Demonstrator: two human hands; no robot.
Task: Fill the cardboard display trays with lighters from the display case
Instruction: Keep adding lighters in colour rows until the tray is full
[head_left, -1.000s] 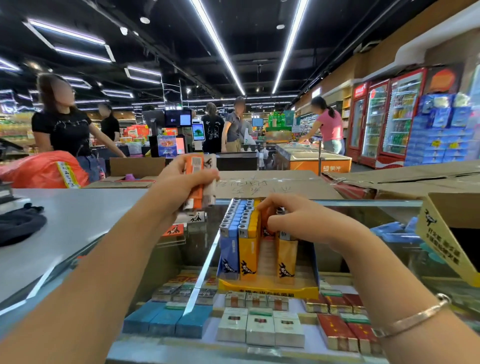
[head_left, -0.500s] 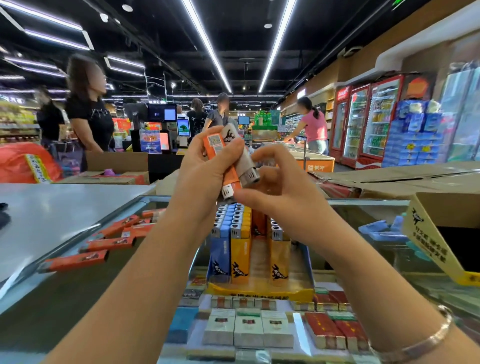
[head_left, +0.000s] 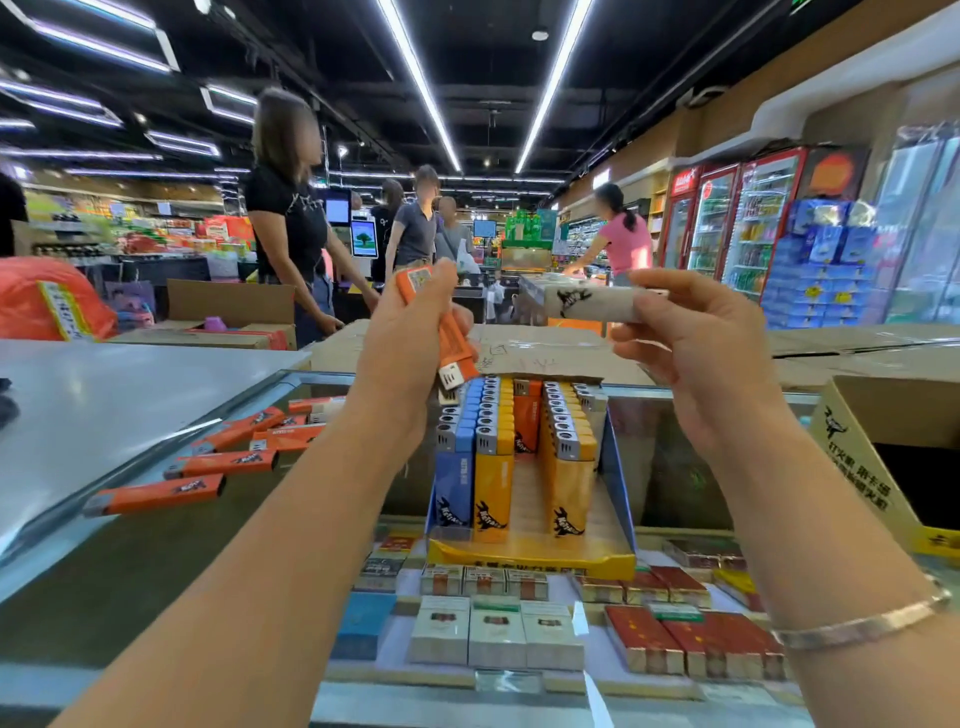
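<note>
Lighters stand upright in colour-sorted rows in the cardboard display tray on the glass surface, blue at left, yellow beside them, a short orange row further back and more yellow at right; a bare lane between the rows is judged to be the slot waiting to be filled. Above the tray, the left hand grips a small bundle of orange lighters, metal heads pointing down, apparently held in reserve as stock. The right hand pinches a single white lighter horizontally at eye level, seemingly singled out because its colour matches no row in the tray. More loose orange lighters lie flat on the surface to the left, well apart from the tray. Half a second earlier both hands met around the bundle, the white one still pressed against the orange; now the hands are apart and the white lighter has been drawn clear to the right.
</note>
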